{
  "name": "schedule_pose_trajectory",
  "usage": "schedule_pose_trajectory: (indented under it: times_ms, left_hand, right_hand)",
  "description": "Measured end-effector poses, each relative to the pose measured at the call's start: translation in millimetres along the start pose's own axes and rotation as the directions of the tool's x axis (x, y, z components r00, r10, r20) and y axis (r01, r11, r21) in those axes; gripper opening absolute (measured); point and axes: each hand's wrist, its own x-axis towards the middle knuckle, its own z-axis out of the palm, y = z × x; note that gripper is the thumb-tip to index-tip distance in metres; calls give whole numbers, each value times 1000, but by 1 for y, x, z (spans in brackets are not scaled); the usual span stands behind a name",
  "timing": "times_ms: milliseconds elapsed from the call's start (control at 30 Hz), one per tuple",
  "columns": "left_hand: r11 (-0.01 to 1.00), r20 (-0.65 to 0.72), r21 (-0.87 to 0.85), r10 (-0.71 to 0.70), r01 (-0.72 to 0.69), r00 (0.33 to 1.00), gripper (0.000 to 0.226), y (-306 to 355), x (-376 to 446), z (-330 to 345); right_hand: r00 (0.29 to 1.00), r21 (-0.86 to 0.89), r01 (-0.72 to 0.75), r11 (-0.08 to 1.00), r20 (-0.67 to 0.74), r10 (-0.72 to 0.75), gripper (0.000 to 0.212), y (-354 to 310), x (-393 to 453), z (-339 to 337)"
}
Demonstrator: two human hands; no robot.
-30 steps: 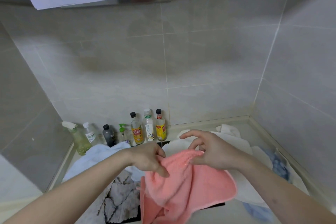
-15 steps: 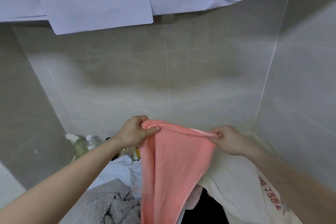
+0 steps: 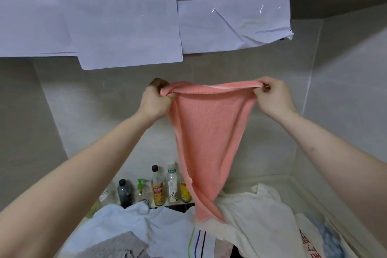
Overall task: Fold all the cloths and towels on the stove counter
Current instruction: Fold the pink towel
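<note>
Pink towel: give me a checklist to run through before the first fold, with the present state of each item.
1. Left hand has a grip on one top corner of the pink towel: ok.
2. Right hand has a grip on the other top corner: ok.
3. Top edge stretched between the hands: ok, nearly straight.
4. Towel hanging flat: not ok, it narrows to a twisted point at the bottom.
5. Bottom end free of other laundry: not ok, it overlaps the white cloth; contact cannot tell.
6. Bare counter space to lay it down: cannot tell, the light blue cloth and others cover what shows.
</note>
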Motion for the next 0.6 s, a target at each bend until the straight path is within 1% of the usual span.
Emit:
schedule_pose_trajectory:
  times_ms: [133,233,333,400,467,533,567,600]
  left_hand:
    - [992,55,-119,-21,27,998,27,9,-15,-11]
    - [983,195,-168,-45,79,980,35,2,-37,-16]
    - [975,348,-185,-51,122,936,43,-5,-65,-20]
    - [966,418,-194,-74,169,906,43,-9,-86,-23]
    - [959,493,-189,-95,213,865,40,-15,-108,-28]
    - [949,595,-184,-99,256,797,36,-25,-132,-35]
    - [946,649,-172,-101,275,754,35,-32,-144,-38]
    - [943,697,-149,-113,298,708,33,-40,-156,-40]
  right_hand:
    - [998,40,48,998,-30,-47,23,-7,-17,-24]
    - [999,68,41,997,-10,-41,20,-7,-44,-37]
    - [999,94,-7,996,44,3,17,4,-72,-47]
    - [996,112,-37,993,88,27,18,15,-94,-55]
    - [993,142,-29,989,120,11,23,28,-118,-63]
    - [979,212,-60,975,202,17,17,39,-146,-68]
    - [963,242,-121,963,263,55,13,42,-161,-69]
    - [938,277,-213,937,327,116,10,48,-177,-69]
